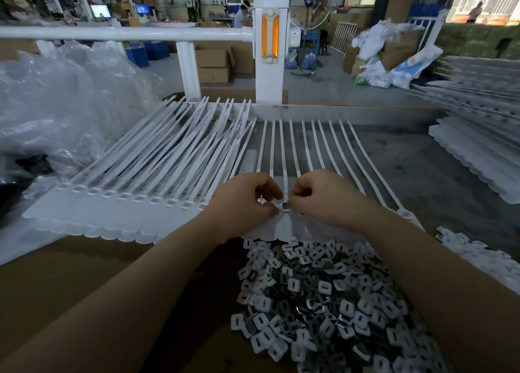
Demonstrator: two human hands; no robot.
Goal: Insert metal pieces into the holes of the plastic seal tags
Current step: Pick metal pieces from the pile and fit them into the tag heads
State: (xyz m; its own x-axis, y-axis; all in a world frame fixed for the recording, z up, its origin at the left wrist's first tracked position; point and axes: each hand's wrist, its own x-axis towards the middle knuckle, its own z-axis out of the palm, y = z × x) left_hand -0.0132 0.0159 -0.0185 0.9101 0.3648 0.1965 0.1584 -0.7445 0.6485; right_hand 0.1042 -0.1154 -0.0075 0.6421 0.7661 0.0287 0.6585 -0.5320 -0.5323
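Observation:
A strip of joined white plastic seal tags [289, 226] lies on the table in front of me, its long tails fanned away. My left hand [247, 201] and my right hand [320, 198] meet over one tag head at the strip's middle. Between the right fingertips sits a small dark metal piece [286, 205], pinched at the tag's hole. The left fingers are curled and pinch the tag head beside it. Below my wrists spreads a heap of metal pieces and white plastic caps [323, 296].
A second, overlapping strip of seal tags [118, 204] lies to the left. Clear plastic bags [64, 102] pile up at far left. More stacked tags [478, 147] sit at right. A white rail and post [270, 49] stand behind the table; brown cardboard [70, 274] covers the near edge.

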